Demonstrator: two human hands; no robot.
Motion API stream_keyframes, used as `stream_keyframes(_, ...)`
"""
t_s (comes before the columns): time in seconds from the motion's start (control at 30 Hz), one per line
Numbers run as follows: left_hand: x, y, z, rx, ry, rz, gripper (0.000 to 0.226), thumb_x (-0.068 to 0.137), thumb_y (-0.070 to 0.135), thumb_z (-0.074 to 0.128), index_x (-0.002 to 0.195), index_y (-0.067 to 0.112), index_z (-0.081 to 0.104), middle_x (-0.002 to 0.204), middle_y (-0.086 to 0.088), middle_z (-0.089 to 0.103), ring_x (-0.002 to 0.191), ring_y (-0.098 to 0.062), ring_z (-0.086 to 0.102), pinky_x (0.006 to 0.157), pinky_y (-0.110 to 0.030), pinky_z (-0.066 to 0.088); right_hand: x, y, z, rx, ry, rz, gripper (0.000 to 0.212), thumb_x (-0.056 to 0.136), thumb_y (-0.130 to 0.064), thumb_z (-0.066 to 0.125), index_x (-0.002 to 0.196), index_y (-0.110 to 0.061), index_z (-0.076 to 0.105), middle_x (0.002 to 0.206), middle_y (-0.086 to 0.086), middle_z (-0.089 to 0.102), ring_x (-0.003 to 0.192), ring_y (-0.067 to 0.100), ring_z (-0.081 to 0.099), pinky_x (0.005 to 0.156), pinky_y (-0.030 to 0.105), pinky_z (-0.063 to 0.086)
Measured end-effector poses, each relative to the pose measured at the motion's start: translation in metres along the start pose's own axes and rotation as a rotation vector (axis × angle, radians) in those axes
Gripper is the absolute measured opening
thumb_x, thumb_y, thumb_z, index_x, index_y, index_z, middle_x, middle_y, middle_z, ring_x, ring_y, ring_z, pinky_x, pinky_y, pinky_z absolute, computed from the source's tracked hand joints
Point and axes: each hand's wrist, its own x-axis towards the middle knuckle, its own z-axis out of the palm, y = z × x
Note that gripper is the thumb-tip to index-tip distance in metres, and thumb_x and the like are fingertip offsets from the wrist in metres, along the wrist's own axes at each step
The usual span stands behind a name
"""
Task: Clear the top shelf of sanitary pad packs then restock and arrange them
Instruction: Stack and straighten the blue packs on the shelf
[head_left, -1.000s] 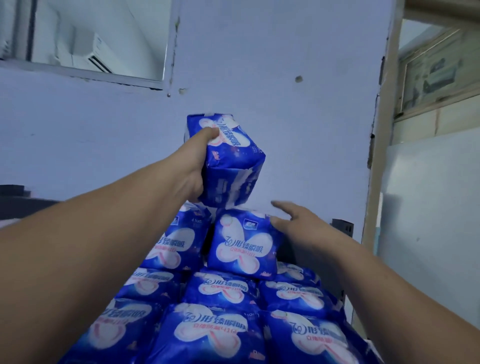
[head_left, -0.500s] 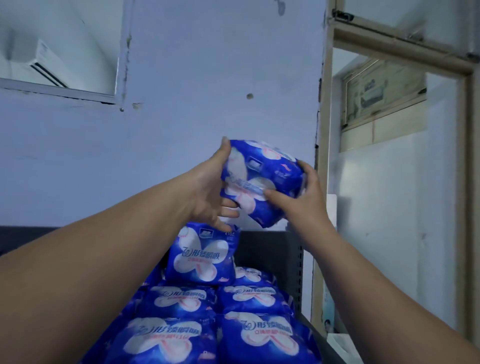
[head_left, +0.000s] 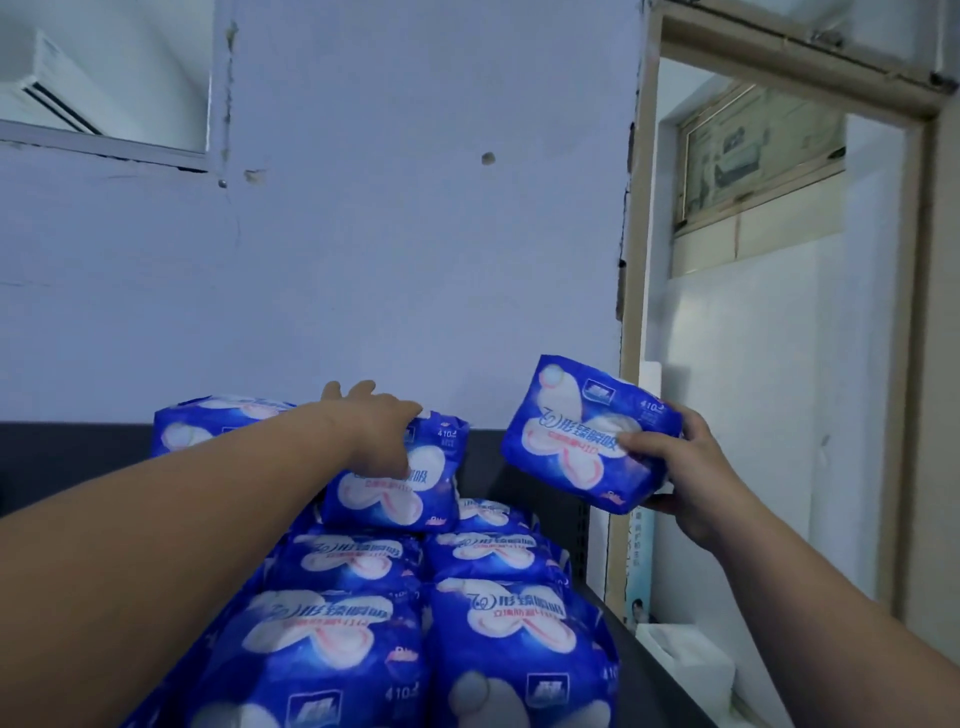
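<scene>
Half a second ago both hands held one pack (head_left: 587, 436). Now the right hand (head_left: 691, 467) alone clamps it, thumb on its face, to the right of the shelf (head_left: 644, 675) and clear of it. The left hand (head_left: 379, 431) has moved to the upper pack (head_left: 410, 483) on the far stack (head_left: 493, 556), thumb down its front; I cannot tell whether it grips. Judgement: clearing continues, many packs remain.

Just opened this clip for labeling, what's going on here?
A person is working at a shelf stacked with blue sanitary pad packs. The right hand holds one pack in the air, off to the right of the stack. The left hand lies on the top pack, fingers stretched over it. The rest sit in rows below it.
</scene>
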Motion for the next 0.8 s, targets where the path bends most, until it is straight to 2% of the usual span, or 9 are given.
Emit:
stream_keyframes(0.13, -0.003, -0.015, 0.007, 0.023, 0.005, 0.013, 0.074, 0.086, 0.049, 0.059, 0.149, 0.032, 0.025, 0.154, 0.004, 0.031, 0.143, -0.024, 0.021, 0.115, -0.051, 0.015, 0.002, 0.018, 0.01, -0.05, -0.064, 0.052, 0.067, 0.079, -0.009, 0.075, 0.133, -0.03, 0.041, 0.122, 0.002, 0.058, 0.096, 0.026, 0.066, 0.056, 0.035, 0.055)
stream_keyframes(0.23, -0.006, -0.028, 0.007, 0.013, 0.055, -0.02, 0.08, 0.084, 0.052, 0.061, 0.151, 0.032, 0.02, 0.157, 0.002, 0.025, 0.145, -0.025, 0.017, 0.114, -0.051, 0.018, 0.007, 0.032, 0.03, -0.06, -0.122, 0.08, 0.066, 0.079, -0.005, 0.075, 0.131, -0.032, 0.044, 0.125, 0.003, 0.059, 0.096, 0.027, 0.066, 0.055, 0.034, 0.055)
stream_keyframes(0.37, -0.016, -0.073, 0.001, -0.135, 0.219, -0.267, 0.107, 0.075, 0.056, 0.072, 0.154, 0.033, 0.003, 0.162, -0.005, -0.005, 0.148, -0.035, 0.001, 0.115, -0.057, 0.019, 0.015, 0.044, 0.057, -0.019, -0.159, 0.128, 0.064, 0.081, -0.002, 0.071, 0.131, -0.031, 0.045, 0.123, 0.007, 0.06, 0.093, 0.029, 0.067, 0.053, 0.033, 0.054)
stream_keyframes(0.47, -0.033, -0.126, 0.001, -0.347, 0.266, -0.505, 0.127, 0.065, 0.048, 0.085, 0.155, 0.027, -0.004, 0.16, -0.016, -0.01, 0.145, -0.044, 0.009, 0.116, -0.051, 0.024, 0.021, 0.048, 0.07, 0.029, -0.185, 0.157, 0.064, 0.083, 0.003, 0.065, 0.134, -0.03, 0.044, 0.122, 0.009, 0.06, 0.089, 0.03, 0.066, 0.047, 0.03, 0.053)
stream_keyframes(0.53, -0.043, -0.161, 0.014, -0.489, 0.221, -0.61, 0.132, 0.063, 0.043, 0.088, 0.155, 0.024, -0.006, 0.16, -0.019, -0.003, 0.145, -0.042, 0.016, 0.115, -0.047, 0.025, 0.024, 0.051, 0.075, 0.067, -0.192, 0.191, 0.064, 0.085, 0.004, 0.061, 0.136, -0.031, 0.043, 0.12, 0.01, 0.058, 0.087, 0.03, 0.065, 0.045, 0.032, 0.054)
stream_keyframes(0.67, -0.053, -0.2, 0.049, -0.842, 0.084, -0.619, 0.131, 0.061, 0.041, 0.089, 0.155, 0.024, -0.002, 0.158, -0.01, 0.022, 0.139, -0.035, 0.031, 0.11, -0.05, 0.034, 0.032, 0.057, 0.085, 0.058, -0.203, 0.216, 0.065, 0.087, 0.001, 0.06, 0.138, -0.033, 0.04, 0.128, 0.012, 0.056, 0.096, 0.034, 0.065, 0.054, 0.036, 0.057)
stream_keyframes(0.73, -0.051, -0.2, 0.062, -0.933, 0.035, -0.591, 0.131, 0.049, 0.05, 0.092, 0.152, 0.026, 0.015, 0.148, -0.006, 0.041, 0.127, -0.032, 0.046, 0.102, -0.048, 0.043, 0.035, 0.054, 0.095, 0.05, -0.208, 0.204, 0.065, 0.087, 0.001, 0.059, 0.139, -0.032, 0.04, 0.127, 0.011, 0.057, 0.095, 0.032, 0.066, 0.055, 0.036, 0.057)
stream_keyframes(0.8, -0.043, -0.2, 0.074, -0.993, 0.031, -0.542, 0.127, 0.025, 0.057, 0.092, 0.136, 0.025, 0.04, 0.126, -0.002, 0.061, 0.111, -0.026, 0.06, 0.093, -0.046, 0.051, 0.037, 0.051, 0.105, 0.041, -0.228, 0.187, 0.065, 0.088, 0.002, 0.058, 0.14, -0.033, 0.039, 0.123, 0.008, 0.058, 0.093, 0.029, 0.066, 0.055, 0.035, 0.057)
